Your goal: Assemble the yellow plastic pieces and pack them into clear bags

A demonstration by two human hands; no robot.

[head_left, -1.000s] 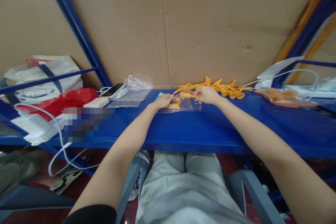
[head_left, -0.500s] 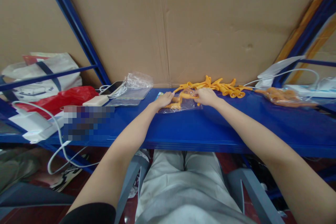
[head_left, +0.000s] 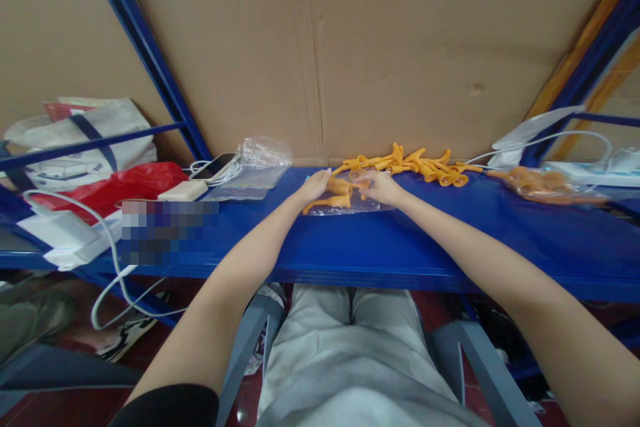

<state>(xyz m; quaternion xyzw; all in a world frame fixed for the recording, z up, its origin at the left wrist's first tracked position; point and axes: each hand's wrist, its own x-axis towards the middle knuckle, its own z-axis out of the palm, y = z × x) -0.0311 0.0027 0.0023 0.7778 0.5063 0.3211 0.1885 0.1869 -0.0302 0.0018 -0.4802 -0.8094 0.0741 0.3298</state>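
A clear plastic bag [head_left: 357, 209] lies at the middle of the blue shelf, with yellow-orange plastic pieces [head_left: 336, 201] in it; they have flared, horn-like ends. My left hand [head_left: 315, 187] is closed on the bag's left side. On the other side, my right hand [head_left: 384, 188] has its fingers curled around an orange piece at the bag; its fingertips are partly hidden. Just behind and to the right, a row of loose orange pieces [head_left: 425, 165] rests on the shelf.
At right lies a filled bag of orange pieces [head_left: 543, 185]. To the left are flat clear bags [head_left: 255, 177], a phone [head_left: 216, 167], a white power bank [head_left: 183, 191], a red plastic bag [head_left: 130, 187] and white cables [head_left: 116, 260]. A cardboard wall [head_left: 390, 47] stands behind the shelf [head_left: 360, 247].
My right hand has shifted slightly left and lower toward the bag. The orange pieces inside have moved, and one now points toward the front left.
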